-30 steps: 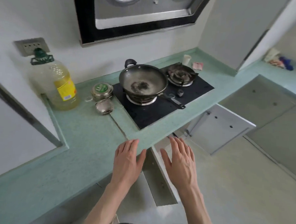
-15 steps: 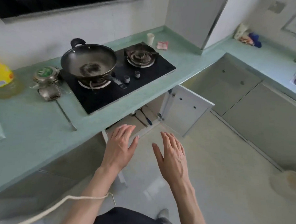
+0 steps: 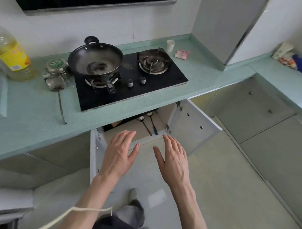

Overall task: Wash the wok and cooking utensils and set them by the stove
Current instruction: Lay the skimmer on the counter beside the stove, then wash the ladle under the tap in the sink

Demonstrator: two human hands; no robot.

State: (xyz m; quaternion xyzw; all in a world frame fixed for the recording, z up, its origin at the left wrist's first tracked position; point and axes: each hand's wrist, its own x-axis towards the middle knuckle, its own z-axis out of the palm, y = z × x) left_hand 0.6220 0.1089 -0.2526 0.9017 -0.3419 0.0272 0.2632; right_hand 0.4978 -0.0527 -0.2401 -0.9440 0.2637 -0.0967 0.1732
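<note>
1. Head view: the left hand (image 3: 119,155) is held out flat, fingers straight and together, holding nothing, in front of the open cabinet (image 3: 137,129) below the stove.
2. The right hand (image 3: 173,158) is likewise extended, fingers straight, thumb apart, holding nothing; it is near the left hand but not touching it.
3. The wok (image 3: 96,60) sits on the left burner of the black stove (image 3: 131,79), dark residue in its base, long handle pointing toward the counter edge.
4. A ladle (image 3: 55,83) lies on the green counter (image 3: 35,110) just left of the stove, bowl beside a glass jar (image 3: 56,67), handle running toward the counter edge.
5. An oil bottle (image 3: 11,56) stands further left.
6. Inside the cabinet, two utensils (image 3: 149,123) lie side by side; one has a blue handle.
7. The cabinet door (image 3: 194,124) stands swung open to the right.
8. A paper cup (image 3: 170,45) stands behind the right burner (image 3: 153,62).
</note>
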